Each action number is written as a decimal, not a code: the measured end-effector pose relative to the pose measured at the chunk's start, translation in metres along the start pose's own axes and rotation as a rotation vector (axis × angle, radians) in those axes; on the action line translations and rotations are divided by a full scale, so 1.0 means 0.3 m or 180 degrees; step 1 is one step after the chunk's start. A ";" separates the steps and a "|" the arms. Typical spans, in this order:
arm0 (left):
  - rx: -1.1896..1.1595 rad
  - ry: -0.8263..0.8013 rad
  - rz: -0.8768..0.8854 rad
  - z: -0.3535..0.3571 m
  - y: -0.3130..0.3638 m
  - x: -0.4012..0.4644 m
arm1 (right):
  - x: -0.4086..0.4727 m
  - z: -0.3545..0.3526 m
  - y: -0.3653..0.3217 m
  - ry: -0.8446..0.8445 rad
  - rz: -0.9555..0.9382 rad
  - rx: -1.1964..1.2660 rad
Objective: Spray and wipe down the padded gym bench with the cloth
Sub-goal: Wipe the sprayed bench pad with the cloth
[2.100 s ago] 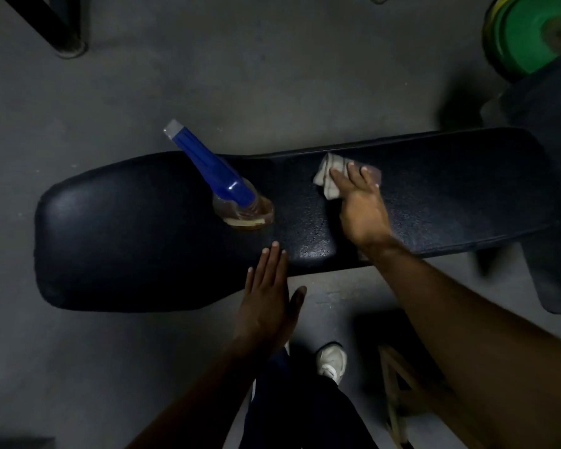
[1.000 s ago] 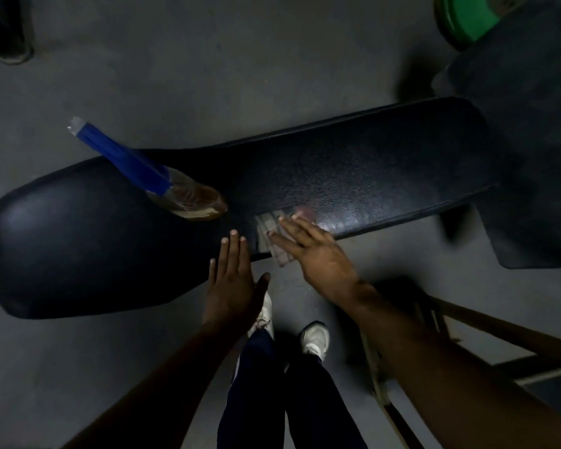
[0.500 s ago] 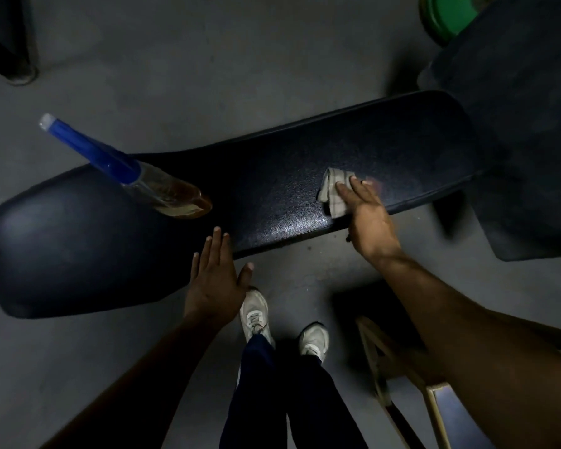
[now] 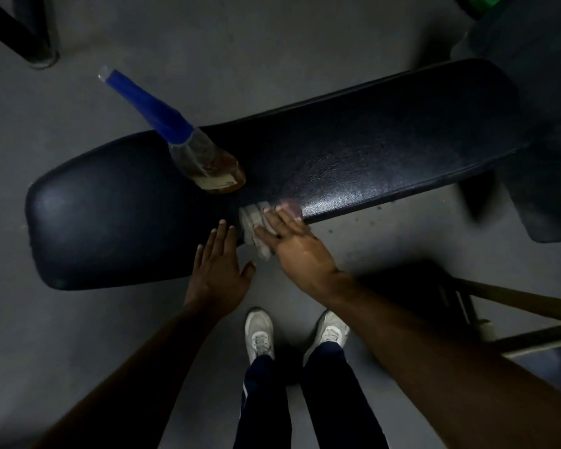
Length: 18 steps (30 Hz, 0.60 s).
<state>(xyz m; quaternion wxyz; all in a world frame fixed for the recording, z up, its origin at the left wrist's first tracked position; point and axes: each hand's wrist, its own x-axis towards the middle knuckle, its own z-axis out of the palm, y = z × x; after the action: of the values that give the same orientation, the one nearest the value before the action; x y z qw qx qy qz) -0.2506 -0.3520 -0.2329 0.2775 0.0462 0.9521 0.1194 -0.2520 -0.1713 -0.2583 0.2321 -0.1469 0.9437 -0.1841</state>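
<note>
The right grip [image 4: 292,244] lies flat with straight fingers on a pale cloth [image 4: 255,226], pressing it onto the near edge of the black padded bench [image 4: 386,150]; part of the cloth hangs over that edge below the fingers. The left grip [image 4: 219,270] is released, its fingers straight and together, resting palm down on the bench just to the left of the right grip, the thumb spread out toward it without touching. Beyond the two grips and slightly to the left, a spray bottle [image 4: 188,147] with a blue top and amber liquid stands on the padding, apart from both. Nearer than the grips, two white shoes [image 4: 259,332] stand on the grey floor [image 4: 208,59].
</note>
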 end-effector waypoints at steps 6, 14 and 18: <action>0.0042 0.0067 0.0365 -0.007 -0.036 -0.029 | -0.068 0.000 -0.024 -0.0045 -0.0065 -0.0040; 0.0067 0.0082 0.0575 -0.034 -0.071 -0.031 | -0.082 -0.122 0.119 0.0509 0.1240 0.0780; 0.0065 0.0024 0.0597 -0.040 -0.098 -0.034 | -0.065 -0.106 0.094 0.0544 0.1357 0.1131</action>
<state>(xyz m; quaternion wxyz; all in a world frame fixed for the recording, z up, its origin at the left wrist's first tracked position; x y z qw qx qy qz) -0.2492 -0.3845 -0.2253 0.2611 0.1375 0.9458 0.1354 -0.2567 -0.1304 -0.2361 0.2073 0.1137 0.9224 -0.3053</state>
